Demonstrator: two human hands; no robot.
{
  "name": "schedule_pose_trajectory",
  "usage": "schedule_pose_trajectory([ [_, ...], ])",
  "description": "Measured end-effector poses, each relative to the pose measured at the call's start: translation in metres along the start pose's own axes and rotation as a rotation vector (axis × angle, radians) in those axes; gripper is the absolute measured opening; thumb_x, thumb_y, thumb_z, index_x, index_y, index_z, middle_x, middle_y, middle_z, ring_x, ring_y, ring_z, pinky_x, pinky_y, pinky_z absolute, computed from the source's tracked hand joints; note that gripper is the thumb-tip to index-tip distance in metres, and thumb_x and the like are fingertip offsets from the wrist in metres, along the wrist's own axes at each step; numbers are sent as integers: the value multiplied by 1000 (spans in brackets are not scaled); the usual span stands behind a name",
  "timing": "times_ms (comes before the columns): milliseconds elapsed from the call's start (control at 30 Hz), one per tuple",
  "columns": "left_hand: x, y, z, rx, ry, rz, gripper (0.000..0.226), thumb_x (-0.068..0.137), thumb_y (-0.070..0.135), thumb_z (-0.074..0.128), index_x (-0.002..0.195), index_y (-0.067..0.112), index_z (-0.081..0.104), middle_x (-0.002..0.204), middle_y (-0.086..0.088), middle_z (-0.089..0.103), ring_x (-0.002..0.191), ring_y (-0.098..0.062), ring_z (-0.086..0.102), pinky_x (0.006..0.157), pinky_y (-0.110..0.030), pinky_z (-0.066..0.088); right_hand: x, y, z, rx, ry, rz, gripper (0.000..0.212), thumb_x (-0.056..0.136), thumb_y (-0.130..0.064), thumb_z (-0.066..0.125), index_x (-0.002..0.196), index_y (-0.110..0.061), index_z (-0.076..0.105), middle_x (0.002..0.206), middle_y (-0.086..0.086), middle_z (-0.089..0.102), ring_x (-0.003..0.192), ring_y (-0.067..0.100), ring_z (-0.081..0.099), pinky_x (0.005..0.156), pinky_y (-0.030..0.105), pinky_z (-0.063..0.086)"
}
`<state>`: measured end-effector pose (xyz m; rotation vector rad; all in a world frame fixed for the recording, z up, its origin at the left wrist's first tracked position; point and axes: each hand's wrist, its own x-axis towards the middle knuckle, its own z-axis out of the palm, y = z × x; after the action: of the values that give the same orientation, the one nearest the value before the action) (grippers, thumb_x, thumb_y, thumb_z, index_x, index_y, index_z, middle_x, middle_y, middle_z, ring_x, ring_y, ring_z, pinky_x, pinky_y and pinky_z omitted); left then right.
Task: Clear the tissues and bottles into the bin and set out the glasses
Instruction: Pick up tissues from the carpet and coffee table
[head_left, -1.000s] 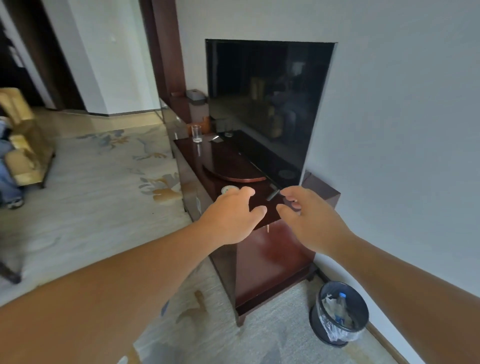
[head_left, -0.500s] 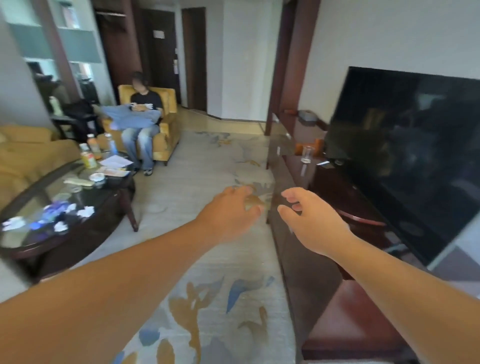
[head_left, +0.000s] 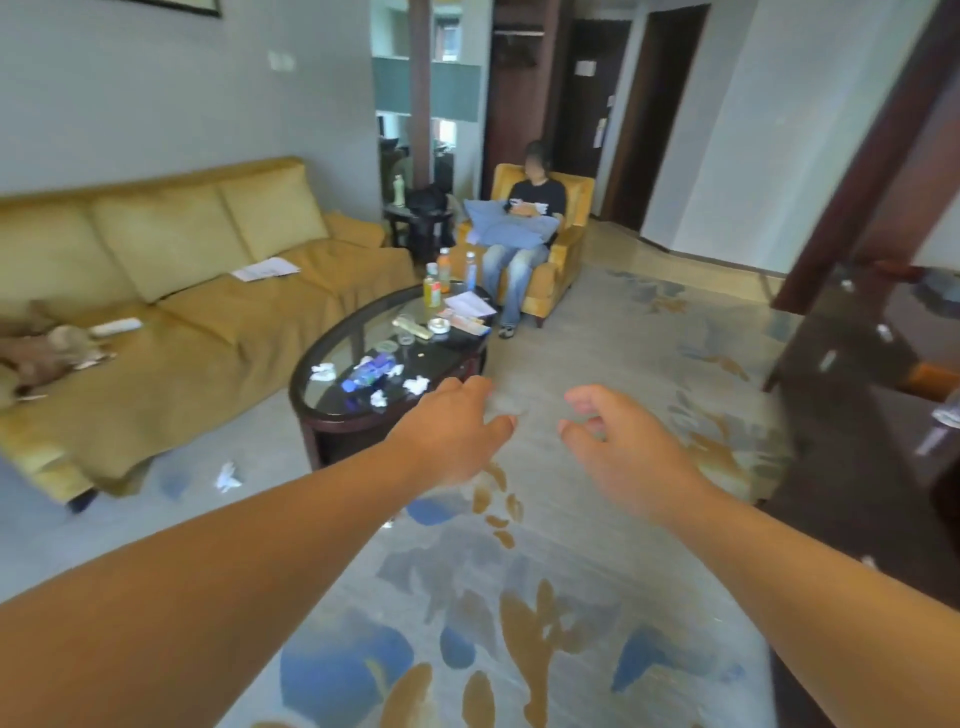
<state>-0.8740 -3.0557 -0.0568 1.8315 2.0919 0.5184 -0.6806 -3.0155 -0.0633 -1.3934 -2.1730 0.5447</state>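
Note:
My left hand (head_left: 452, 431) and my right hand (head_left: 618, 447) are stretched out in front of me above the carpet, fingers loosely curled, holding nothing. Ahead and to the left stands an oval glass coffee table (head_left: 311, 400). On its near end lie several crumpled white tissues (head_left: 415, 385) and a flattened blue-labelled bottle (head_left: 366, 371). At its far end stand three bottles (head_left: 432, 288), and a small glass (head_left: 405, 336) sits near the middle. One more tissue (head_left: 227, 476) lies on the floor by the sofa.
A yellow sofa (head_left: 208, 291) runs along the left wall with papers and a remote on it. A person sits in a yellow armchair (head_left: 563, 244) behind the table. A dark wooden cabinet (head_left: 852, 395) lines the right side. Patterned carpet (head_left: 519, 597) lies underfoot.
The view has swung left, from the TV cabinet and the bin to the sofa and the coffee table. Both hands stay held out in front, empty.

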Motion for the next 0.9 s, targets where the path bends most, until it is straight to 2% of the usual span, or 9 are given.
schedule_pose_trajectory([
  [200,16,-69,-9,-36,64,-235,60,91,54,44,144,28,33,141,-4,41,118,-28,50,86,-37,48,59,-27,51,60,-147,-129,38,91,-39,55,127,-28,53,123,-6,57,101,11,58,90,32,46],
  [367,34,-104,-24,-40,153,-408,58,92,53,45,142,26,36,140,-7,44,120,-29,49,96,-41,46,112,-40,80,104,-249,-244,39,91,-41,54,129,-31,51,127,-8,55,104,10,57,90,33,47],
  [500,45,-122,-37,-24,212,-520,59,92,54,46,143,27,36,142,-6,44,120,-26,51,92,-36,45,151,-47,95,112,-324,-339,38,91,-42,53,127,-33,51,126,-10,54,104,9,55,89,35,47],
  [633,47,-147,-43,-9,259,-615,59,91,57,45,143,29,35,143,-6,44,119,-25,52,84,-32,44,182,-57,117,112,-380,-418,40,91,-40,53,129,-30,51,128,-10,55,107,9,55,84,28,42],
  [700,46,-165,-49,-2,281,-663,60,91,57,46,142,28,36,143,-6,43,118,-24,52,81,-30,41,194,-65,130,130,-411,-443,39,92,-39,54,129,-29,52,128,-9,56,109,9,55,86,29,43],
  [767,45,-184,-55,-2,301,-709,60,91,57,46,141,27,37,142,-6,43,110,-21,52,79,-29,40,206,-77,145,144,-444,-470,40,91,-38,55,129,-27,52,128,-7,56,109,11,56,92,33,45],
  [833,44,-204,-61,-9,315,-745,60,90,58,45,140,27,38,141,-5,45,103,-18,52,76,-29,39,218,-91,163,145,-478,-499,40,91,-38,54,129,-27,52,127,-7,56,107,10,56,91,31,44],
  [900,44,-227,-64,-5,323,-767,60,89,60,45,140,27,39,140,-4,45,111,-20,53,79,-30,41,229,-107,182,151,-506,-522,40,90,-39,54,128,-28,52,126,-8,55,105,8,56,86,28,42],
])
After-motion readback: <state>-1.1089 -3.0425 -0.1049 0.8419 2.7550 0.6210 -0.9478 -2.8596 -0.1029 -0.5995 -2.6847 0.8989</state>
